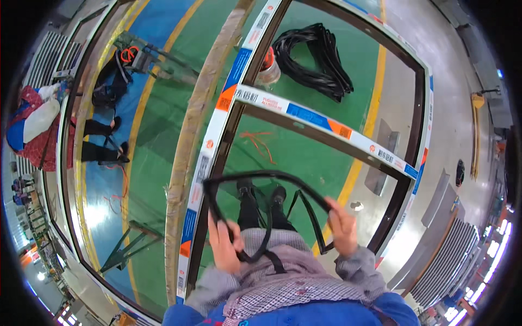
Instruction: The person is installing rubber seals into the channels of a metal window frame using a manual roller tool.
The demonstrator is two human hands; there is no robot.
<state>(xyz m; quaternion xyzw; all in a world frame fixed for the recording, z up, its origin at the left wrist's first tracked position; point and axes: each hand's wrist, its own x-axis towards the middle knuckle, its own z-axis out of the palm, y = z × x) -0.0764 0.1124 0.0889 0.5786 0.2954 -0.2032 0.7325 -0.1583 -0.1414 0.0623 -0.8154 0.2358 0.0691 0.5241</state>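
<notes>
- The left hand is sitting low and left of centre in the frame, its fingers curled shut around a black rubber strip.
- The right hand is sitting low and right of centre, closed on the same strip, with the strip's free end hanging down just below the fist.
- The strip is arching up from the left hand, running across the middle of the frame and coming down to the right hand; a second loop of it is drooping between the two hands.
- A dark window frame with white, blue and orange protective tape is lying flat beneath the hands, filling the centre and right of the frame.
- The person's black shoes are showing through the frame's opening, standing on the green floor.
- A coil of more black strip is lying at upper centre, just beside a small jar with a red top.
- Another person in dark trousers is standing at the left edge.
</notes>
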